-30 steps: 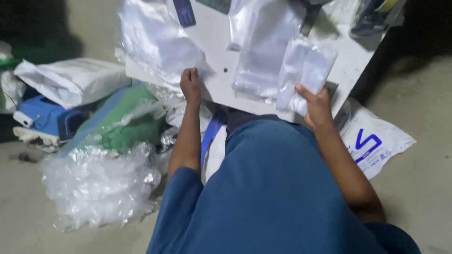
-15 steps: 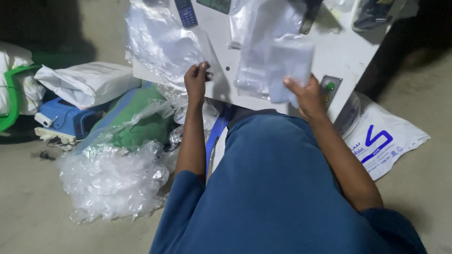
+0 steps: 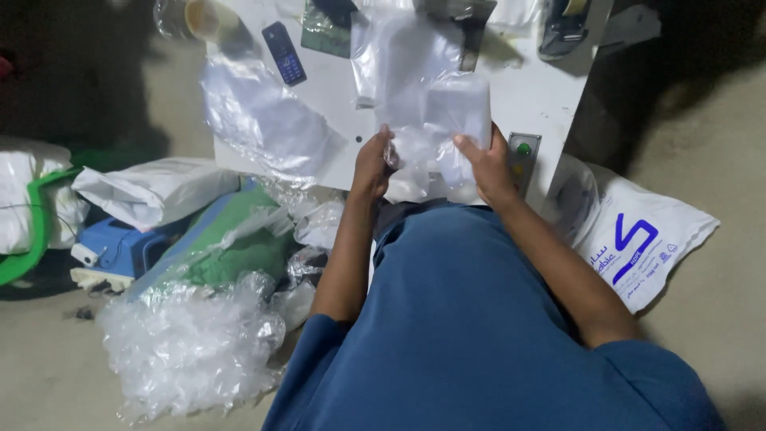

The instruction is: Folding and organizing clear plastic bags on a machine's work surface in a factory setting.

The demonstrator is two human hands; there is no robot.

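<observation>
We find the left hand point(image 3: 372, 164) and right hand point(image 3: 484, 164) both with fingers clamped on a clear bag point(image 3: 447, 120), held over the table's point(image 3: 542, 96) near edge, beside a green button point(image 3: 523, 149).

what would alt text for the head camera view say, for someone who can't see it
Seen from above, a person in blue holds a small clear plastic bag between the left hand and right hand at the edge of a white table. A dark mobile phone and more clear bags lie on the table; crumpled clear plastic is heaped on the floor.
</observation>
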